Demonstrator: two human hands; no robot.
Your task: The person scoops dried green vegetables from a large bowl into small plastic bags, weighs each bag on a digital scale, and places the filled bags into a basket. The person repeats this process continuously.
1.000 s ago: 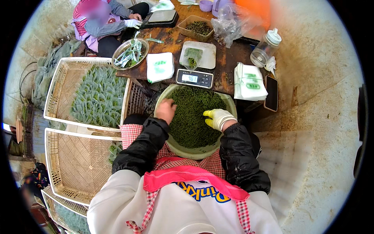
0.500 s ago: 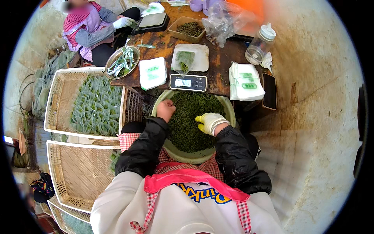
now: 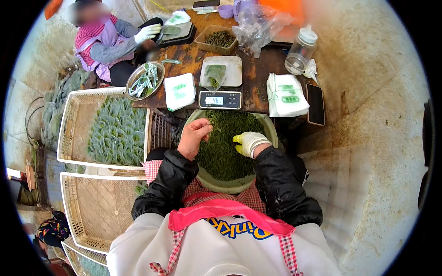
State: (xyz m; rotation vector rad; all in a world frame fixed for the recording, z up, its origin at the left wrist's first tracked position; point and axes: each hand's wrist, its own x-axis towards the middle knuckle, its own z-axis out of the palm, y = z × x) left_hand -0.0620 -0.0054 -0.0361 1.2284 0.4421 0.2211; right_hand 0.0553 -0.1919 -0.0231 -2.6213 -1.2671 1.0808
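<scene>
Our bare left hand (image 3: pixel 195 136) pinches green bits above the basin (image 3: pixel 271 133), just short of the scale (image 3: pixel 220 99) at the table edge (image 3: pixel 258 110). Our gloved right hand (image 3: pixel 249 143) rests curled on the green heap (image 3: pixel 225 147) filling the basin, while filled packets (image 3: pixel 117 133) crowd the crate (image 3: pixel 69 133) at left.

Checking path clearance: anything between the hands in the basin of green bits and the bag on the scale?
Nothing visible. The left hand and gloved right hand sit in the basin; the scale with its bag is directly beyond the rim.

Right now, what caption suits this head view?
Bare left hand lifts green bits from the basin; gloved right hand rests inside.
</scene>
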